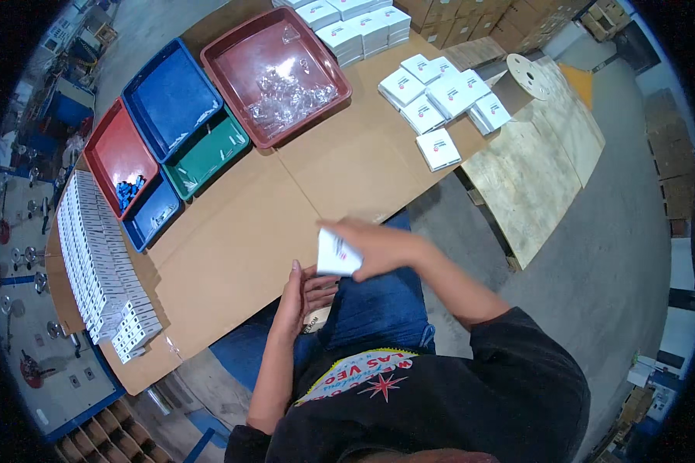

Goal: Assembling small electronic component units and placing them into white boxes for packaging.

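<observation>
Gripping one white printed packet (333, 255) on the wearer's side of the maroon tray (232, 58), the right hand (380, 245) is just beside the open left hand (292, 297); packets piled (449, 94) right of the tray look finished, while clear plastic pieces (286, 100) inside it seemingly remain.

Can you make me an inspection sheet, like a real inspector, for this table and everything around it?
Surface: brown cardboard tabletop, with a seam across it.
Job's things: a white packet in hand; similar white packets piled at the right; rows of small white boxes at the left.
Clutter: loose clear plastic pieces in the big dark red tray; blue pieces in the smaller red tray.
Hands: right hand grips the packet; left hand is open beside it, contact unclear.
Cables: nothing seen on the tabletop.
Surroundings: stacked cardboard boxes, a wooden panel, a spool.
</observation>
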`<state>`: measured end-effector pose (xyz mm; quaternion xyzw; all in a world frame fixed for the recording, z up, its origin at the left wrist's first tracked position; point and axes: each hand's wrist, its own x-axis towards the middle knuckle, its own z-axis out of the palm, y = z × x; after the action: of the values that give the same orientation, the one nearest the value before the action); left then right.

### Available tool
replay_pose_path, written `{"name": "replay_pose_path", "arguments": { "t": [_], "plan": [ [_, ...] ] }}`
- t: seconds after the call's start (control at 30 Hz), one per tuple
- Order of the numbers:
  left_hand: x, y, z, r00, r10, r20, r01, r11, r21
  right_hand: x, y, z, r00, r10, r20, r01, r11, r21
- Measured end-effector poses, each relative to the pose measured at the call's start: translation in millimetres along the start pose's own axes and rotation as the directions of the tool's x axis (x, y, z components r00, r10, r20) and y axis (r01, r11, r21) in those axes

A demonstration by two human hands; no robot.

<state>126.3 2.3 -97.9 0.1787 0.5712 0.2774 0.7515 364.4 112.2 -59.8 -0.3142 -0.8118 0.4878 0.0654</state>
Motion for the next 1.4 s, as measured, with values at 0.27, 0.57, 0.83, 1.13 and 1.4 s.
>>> {"name": "replay_pose_path", "arguments": {
  "t": [0.27,0.57,0.83,1.13,1.4],
  "plan": [
    [-5,-32,-12,0.991,0.131,0.017,-0.130,0.989,-0.068,11,-25,63,0.998,-0.036,0.047,0.043,0.988,-0.150],
    [-4,-57,-10,0.954,0.294,0.054,-0.299,0.944,0.142,43,-28,104,0.918,0.185,-0.351,-0.235,0.966,-0.105],
    [-18,-69,-18,0.933,0.356,0.051,-0.354,0.886,0.301,46,-39,118,0.873,0.173,-0.455,-0.244,0.965,-0.101],
    [-28,-77,-20,0.918,0.395,0.042,-0.386,0.859,0.337,53,-39,133,0.854,0.101,-0.510,-0.175,0.980,-0.099],
    [-26,-88,-22,0.900,0.435,0.036,-0.429,0.866,0.255,54,-42,132,0.886,0.102,-0.453,-0.174,0.977,-0.120]
  ]
}}
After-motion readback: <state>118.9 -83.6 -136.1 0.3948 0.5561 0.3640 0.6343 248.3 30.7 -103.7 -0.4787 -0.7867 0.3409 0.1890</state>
